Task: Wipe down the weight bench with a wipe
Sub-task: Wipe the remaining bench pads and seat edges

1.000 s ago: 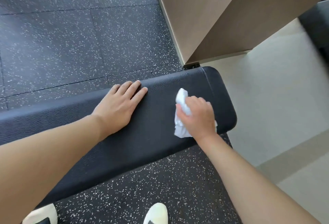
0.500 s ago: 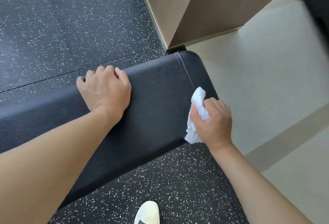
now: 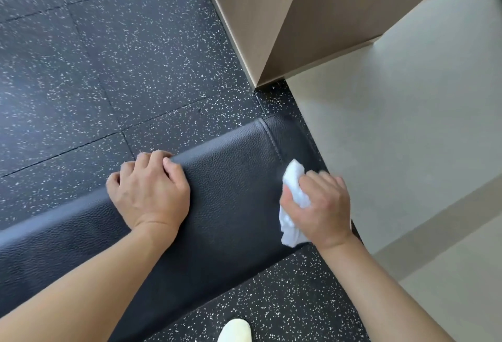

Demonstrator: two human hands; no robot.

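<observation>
Head view. Weight bench (image 3: pixel 231 205): black padded top, runs diagonally across speckled rubber floor (image 3: pixel 108 69). Right hand (image 3: pixel 320 211) at the bench's right end, fingers curled round a crumpled white wipe (image 3: pixel 294 195), which it holds against the pad near the end seam. Left hand (image 3: pixel 149 195) rests on the bench top left of the wipe, fingers bent over the far edge, gripping the pad. Wooden panel (image 3: pixel 271 29) beyond the bench end. Pale shoe toe (image 3: pixel 234 331) near the bench's front side.

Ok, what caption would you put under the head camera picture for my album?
Right hand wipes the black weight bench end with a white wipe while the left hand grips its far edge.
</observation>
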